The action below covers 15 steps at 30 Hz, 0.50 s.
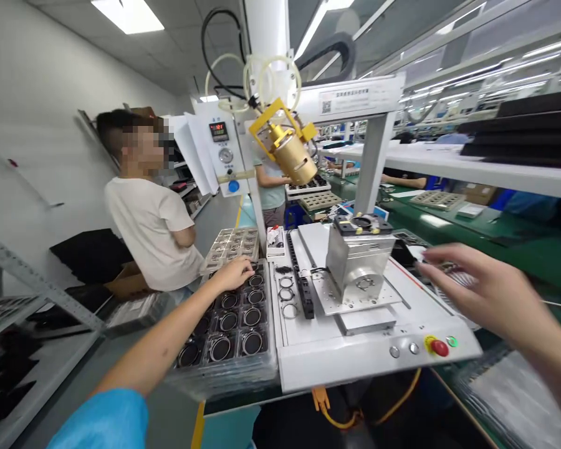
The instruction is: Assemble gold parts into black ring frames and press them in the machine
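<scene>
My left hand (234,275) rests at the far edge of a stacked clear plastic tray (262,368) holding black-and-silver ring parts in rows. Its fingers are curled over the tray's top corner, and I cannot tell whether they hold a part. My right hand (490,293) hangs open above the right side of a white benchtop dispensing machine (378,362), nearest a tray of small metal parts (453,280). Several loose metal rings (286,294) lie on the machine's deck. An aluminium fixture (355,265) stands at its centre, beneath a brass cylinder (290,153).
A person in a white T-shirt (149,224) stands left of the trays, and another in a teal shirt (271,181) stands behind the machine. A tray of metal parts (231,246) sits behind my left hand. Green workbenches (495,227) and a white shelf (449,163) run along the right.
</scene>
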Each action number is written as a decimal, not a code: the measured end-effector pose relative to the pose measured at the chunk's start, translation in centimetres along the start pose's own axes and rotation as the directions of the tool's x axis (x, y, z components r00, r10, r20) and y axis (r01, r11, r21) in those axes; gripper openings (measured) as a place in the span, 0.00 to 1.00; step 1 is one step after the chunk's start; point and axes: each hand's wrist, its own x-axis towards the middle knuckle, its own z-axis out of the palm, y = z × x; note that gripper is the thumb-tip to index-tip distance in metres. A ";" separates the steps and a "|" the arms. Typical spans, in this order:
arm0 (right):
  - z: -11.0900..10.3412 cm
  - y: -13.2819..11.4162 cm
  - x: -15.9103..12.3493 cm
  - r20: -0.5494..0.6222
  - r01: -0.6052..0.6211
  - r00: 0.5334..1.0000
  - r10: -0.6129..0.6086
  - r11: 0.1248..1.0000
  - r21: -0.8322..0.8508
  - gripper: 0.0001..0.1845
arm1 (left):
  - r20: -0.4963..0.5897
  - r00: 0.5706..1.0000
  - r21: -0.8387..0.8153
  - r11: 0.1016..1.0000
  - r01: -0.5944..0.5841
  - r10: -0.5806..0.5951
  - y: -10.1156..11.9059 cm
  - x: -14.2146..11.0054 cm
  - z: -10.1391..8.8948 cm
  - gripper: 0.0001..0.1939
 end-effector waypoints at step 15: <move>2.9 -1.8 11.8 0.232 -0.034 0.972 -0.038 0.954 0.297 0.12 | -0.492 0.827 -0.308 0.833 -0.459 0.274 14.1 0.9 -8.2 0.09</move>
